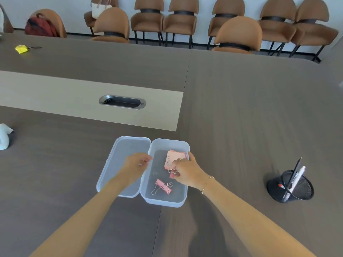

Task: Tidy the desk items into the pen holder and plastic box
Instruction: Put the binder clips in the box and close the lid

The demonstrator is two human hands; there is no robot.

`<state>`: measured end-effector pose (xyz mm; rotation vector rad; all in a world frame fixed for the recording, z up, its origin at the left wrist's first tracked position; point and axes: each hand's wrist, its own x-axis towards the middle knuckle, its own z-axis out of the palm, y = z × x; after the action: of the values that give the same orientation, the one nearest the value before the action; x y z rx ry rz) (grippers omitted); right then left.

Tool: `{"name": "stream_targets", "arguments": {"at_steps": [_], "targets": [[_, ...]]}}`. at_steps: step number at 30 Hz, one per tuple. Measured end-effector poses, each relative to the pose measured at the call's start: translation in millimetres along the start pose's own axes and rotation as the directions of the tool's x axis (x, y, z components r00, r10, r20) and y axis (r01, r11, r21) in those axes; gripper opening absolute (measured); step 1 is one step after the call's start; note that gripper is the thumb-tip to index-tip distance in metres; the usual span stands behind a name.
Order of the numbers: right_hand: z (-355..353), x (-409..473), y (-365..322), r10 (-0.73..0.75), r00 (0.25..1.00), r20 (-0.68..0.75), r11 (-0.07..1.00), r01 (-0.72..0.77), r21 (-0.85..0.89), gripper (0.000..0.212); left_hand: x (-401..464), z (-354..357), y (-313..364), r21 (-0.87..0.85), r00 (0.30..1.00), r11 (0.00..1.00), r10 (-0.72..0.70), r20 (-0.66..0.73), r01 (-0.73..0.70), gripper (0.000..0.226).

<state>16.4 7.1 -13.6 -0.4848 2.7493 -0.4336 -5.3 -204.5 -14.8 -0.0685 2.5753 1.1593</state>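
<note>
translucent plastic box (pixel 182 198) sits open on the dark counter (pixel 241 108), its lid (pixel 118 164) lying flat just to its left. the right hand (pixel 187 171) reaches inside, fingers (pixel 174 166) pinched shut on a pink binder clip (pixel 172 175) beside a small stack of pink notes (pixel 175 157) at the far end of the box. a second pink clip (pixel 164 186) already rests on the box floor nearer the person. the left hand (pixel 136 165) hovers over the seam between lid and box, fingers loosely curled; whether it holds anything i cannot tell. well off to the right, a black mesh pen holder (pixel 290 186) stands with pens (pixel 297 173) in it.

the step looks like setting this clip down in the box. to do it well, lower it until it touches the bottom before letting go, so it doesn't bounce or skid; keep it clear of the notes so they stay flat, and let the left hand steady the box wall. the lid probably goes on afterwards.
</note>
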Motion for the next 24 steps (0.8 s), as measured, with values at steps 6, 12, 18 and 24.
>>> {"name": "stream_targets", "arguments": {"at_steps": [6, 12, 18, 24], "targets": [[7, 2, 7, 0.013, 1.0, -0.003, 0.995, -0.013, -0.101, 0.037, -1, -36, -39, 0.101, 0.947, 0.981, -0.126, -0.297, 0.163, 0.046], [7, -6, 14, 0.029, 1.0, -0.009, 0.999, -0.03, -0.031, 0.036, -1, -46, -66, 0.077, 0.893, 0.896, -0.421, -0.159, 0.437, 0.067], [9, -28, 11, 0.251, 0.961, -0.119, 0.892, -0.182, 0.414, 0.052, -6, -74, -55, -0.008, 0.897, 0.921, -0.381, -0.225, 0.389, 0.052], [10, -40, 7, 0.565, 0.816, 0.12, 0.5, -0.455, 0.737, 0.056, -5, -110, -16, -0.027, 0.962, 0.964, -0.266, -0.057, 0.265, 0.023]]}}
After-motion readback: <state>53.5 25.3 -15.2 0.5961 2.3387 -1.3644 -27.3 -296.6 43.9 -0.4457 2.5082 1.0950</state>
